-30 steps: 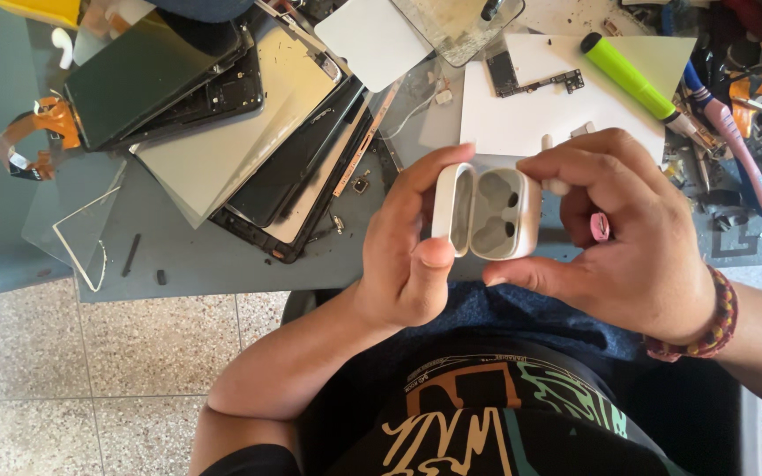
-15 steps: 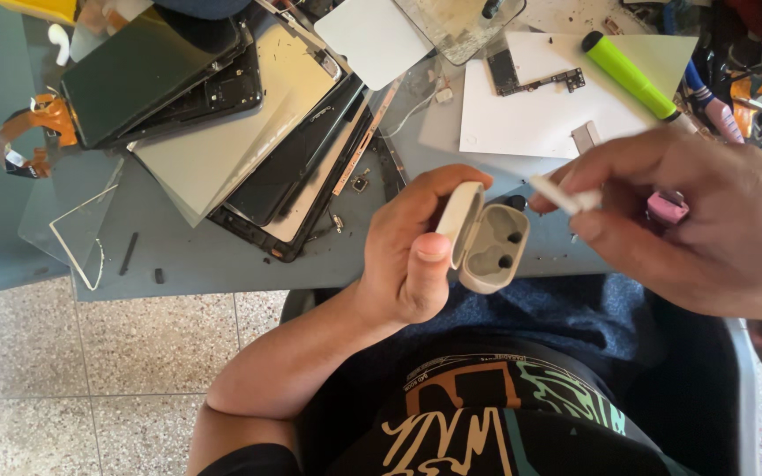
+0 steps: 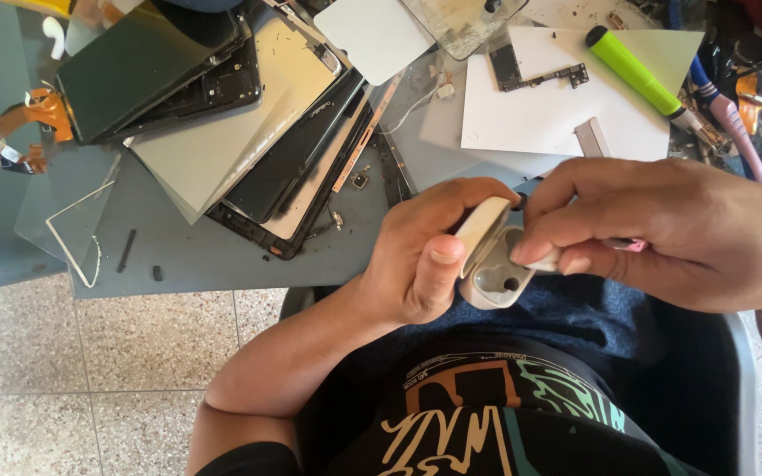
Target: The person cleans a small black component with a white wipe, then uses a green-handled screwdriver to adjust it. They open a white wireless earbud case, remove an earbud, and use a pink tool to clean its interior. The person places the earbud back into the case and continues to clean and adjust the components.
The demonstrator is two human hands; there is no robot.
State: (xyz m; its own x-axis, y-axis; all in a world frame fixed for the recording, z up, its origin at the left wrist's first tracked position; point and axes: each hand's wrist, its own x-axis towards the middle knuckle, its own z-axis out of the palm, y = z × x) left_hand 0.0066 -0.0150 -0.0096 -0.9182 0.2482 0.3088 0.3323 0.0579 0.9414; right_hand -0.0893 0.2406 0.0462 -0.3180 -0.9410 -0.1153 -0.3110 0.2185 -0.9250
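Your grey worktable [image 3: 205, 256] fills the upper half of the frame; its near edge runs across the left middle, with speckled tile floor [image 3: 90, 353] below it at lower left. That floor strip is the only open room. Your lap, in a dark printed shirt [image 3: 487, 414], takes the lower centre.

Upper left to centre: a stack of phone screens and back panels [image 3: 222, 115], dark and pale, overlapping and tilted, reaching almost to the table edge. A loose clear glass sheet [image 3: 77, 229] lies left of the stack, near the edge. An orange flex ribbon [image 3: 33, 123] sits at far left. A white sheet [image 3: 549, 115] lies upper right with a small circuit board [image 3: 535, 70] on it. A green marker [image 3: 632, 70] lies diagonally at top right, and beyond it a tangle of cables and tools [image 3: 751, 97] crowds the right edge. Small screws and black bits dot the bare table near the stack; too small to tell apart.

Your left hand [image 3: 425, 256], centre frame, is wrapped around a white earbud case [image 3: 491, 256], thumb on the open lid, held over your lap just off the table edge. Your right hand [image 3: 672, 229] comes in from the right, fingertips [image 3: 535, 251] pinched on a small white piece right at the case's opening; whether it's an earbud you cannot tell, it's mostly hidden. A bit of pink shows under the right fingers.
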